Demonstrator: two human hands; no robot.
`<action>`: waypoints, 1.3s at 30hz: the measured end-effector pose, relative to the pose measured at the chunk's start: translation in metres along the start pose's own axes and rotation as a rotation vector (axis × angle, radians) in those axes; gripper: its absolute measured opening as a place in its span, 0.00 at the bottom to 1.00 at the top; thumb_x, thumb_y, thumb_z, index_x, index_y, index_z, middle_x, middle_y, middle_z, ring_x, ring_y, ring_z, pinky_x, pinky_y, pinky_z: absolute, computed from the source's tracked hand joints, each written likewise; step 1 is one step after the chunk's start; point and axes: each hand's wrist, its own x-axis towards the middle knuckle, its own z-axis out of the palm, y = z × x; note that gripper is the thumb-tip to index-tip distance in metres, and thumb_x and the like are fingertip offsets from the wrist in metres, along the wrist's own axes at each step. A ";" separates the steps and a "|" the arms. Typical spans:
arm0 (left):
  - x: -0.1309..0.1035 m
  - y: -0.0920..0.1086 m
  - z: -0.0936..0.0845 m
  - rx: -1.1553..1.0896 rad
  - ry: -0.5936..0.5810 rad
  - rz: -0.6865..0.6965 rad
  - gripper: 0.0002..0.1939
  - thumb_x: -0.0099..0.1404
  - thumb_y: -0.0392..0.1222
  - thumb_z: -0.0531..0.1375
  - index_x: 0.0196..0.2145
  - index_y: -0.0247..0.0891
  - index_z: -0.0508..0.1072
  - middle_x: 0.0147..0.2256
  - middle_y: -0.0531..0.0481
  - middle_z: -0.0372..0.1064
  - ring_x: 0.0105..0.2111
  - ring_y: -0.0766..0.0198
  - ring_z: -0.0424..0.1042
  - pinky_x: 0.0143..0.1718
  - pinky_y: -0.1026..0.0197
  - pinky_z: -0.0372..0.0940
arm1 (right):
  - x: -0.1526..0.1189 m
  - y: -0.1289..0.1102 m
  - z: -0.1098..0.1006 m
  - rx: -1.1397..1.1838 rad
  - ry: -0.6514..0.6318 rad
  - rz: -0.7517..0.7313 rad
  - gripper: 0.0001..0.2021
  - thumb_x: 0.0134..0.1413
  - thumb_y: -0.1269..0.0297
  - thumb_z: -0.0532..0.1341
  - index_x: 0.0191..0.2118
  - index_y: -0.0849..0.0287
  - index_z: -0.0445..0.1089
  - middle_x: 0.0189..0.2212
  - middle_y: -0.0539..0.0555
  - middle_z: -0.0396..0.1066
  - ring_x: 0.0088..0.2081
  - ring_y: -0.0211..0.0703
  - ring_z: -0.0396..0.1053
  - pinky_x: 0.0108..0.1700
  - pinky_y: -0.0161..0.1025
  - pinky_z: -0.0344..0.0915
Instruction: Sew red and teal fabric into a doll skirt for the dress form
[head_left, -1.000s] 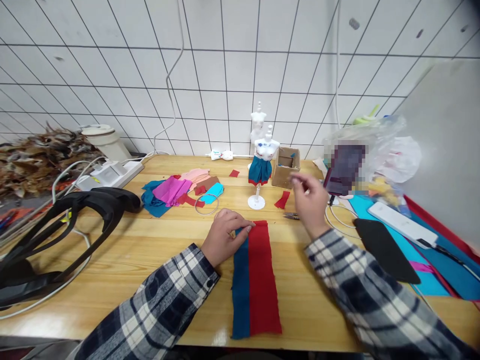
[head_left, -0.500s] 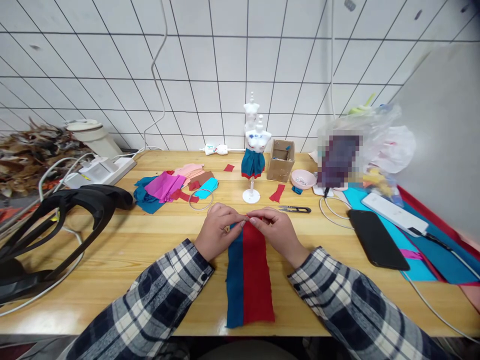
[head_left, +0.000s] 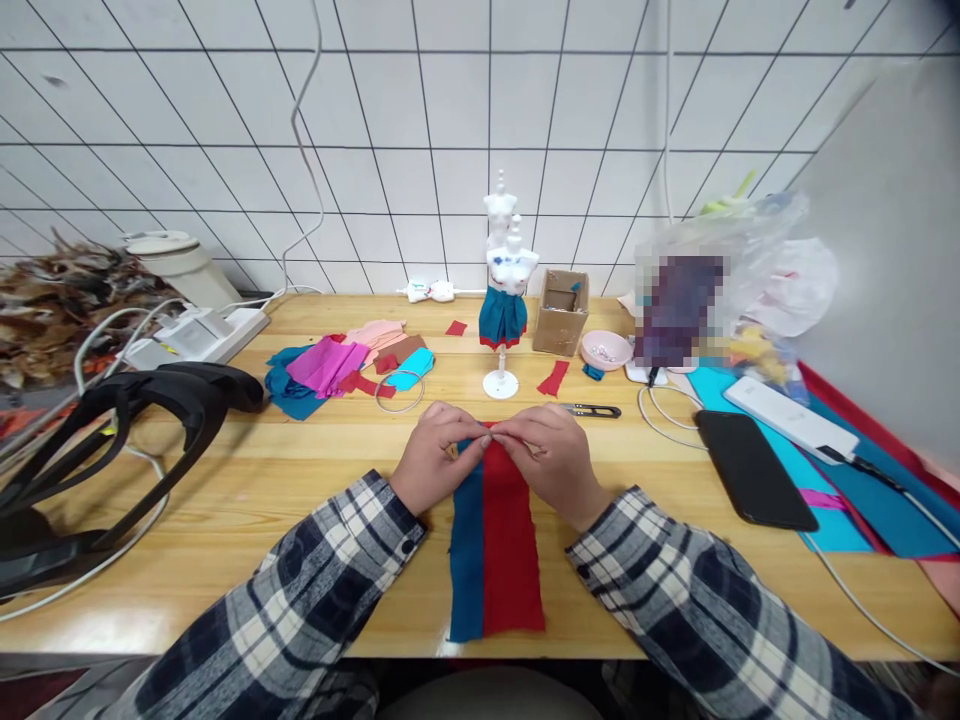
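Note:
A long blue and red fabric strip [head_left: 512, 540] lies flat on the wooden table, its near end by the front edge. At its far end, my left hand [head_left: 441, 455] pinches the cloth between thumb and fingers. My right hand [head_left: 551, 458] pinches the same end from the other side, and the fingertips of both hands meet near the seam between the two colours. Whatever small thing may be between the fingertips cannot be made out. Beyond the hands stands a small white mannequin [head_left: 513, 270] in a blue skirt [head_left: 502, 317] with red trim.
Fabric scraps [head_left: 330, 368] and a metal ring [head_left: 400, 392] lie back left. Black headgear [head_left: 180, 400] is at far left. Thread snips [head_left: 596, 411], a pink bowl [head_left: 606, 352] and a cardboard box [head_left: 561, 315] sit beyond my right hand. A black phone [head_left: 754, 470] lies right.
My right hand has closed in on the left, so the fingertips now touch at the cloth's far end. The whole view has shifted slightly.

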 end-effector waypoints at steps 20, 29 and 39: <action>0.001 0.005 -0.002 -0.083 -0.157 -0.128 0.17 0.70 0.50 0.54 0.37 0.41 0.79 0.34 0.47 0.74 0.37 0.58 0.69 0.41 0.53 0.62 | 0.002 0.002 -0.003 0.044 -0.137 0.203 0.08 0.58 0.62 0.61 0.33 0.55 0.78 0.33 0.54 0.78 0.36 0.44 0.71 0.41 0.42 0.62; 0.006 0.001 0.003 -0.022 -0.131 -0.160 0.12 0.65 0.48 0.60 0.33 0.40 0.79 0.33 0.47 0.74 0.37 0.58 0.70 0.42 0.54 0.63 | 0.010 0.035 -0.007 0.602 -0.011 0.778 0.17 0.51 0.52 0.64 0.39 0.61 0.79 0.29 0.53 0.77 0.21 0.35 0.64 0.23 0.35 0.61; 0.050 -0.022 0.020 0.239 -0.491 -0.350 0.19 0.54 0.55 0.66 0.41 0.44 0.78 0.39 0.47 0.76 0.40 0.52 0.73 0.41 0.54 0.64 | 0.010 0.067 -0.013 0.373 -0.255 0.583 0.15 0.55 0.61 0.63 0.48 0.55 0.77 0.41 0.55 0.79 0.41 0.45 0.76 0.46 0.44 0.71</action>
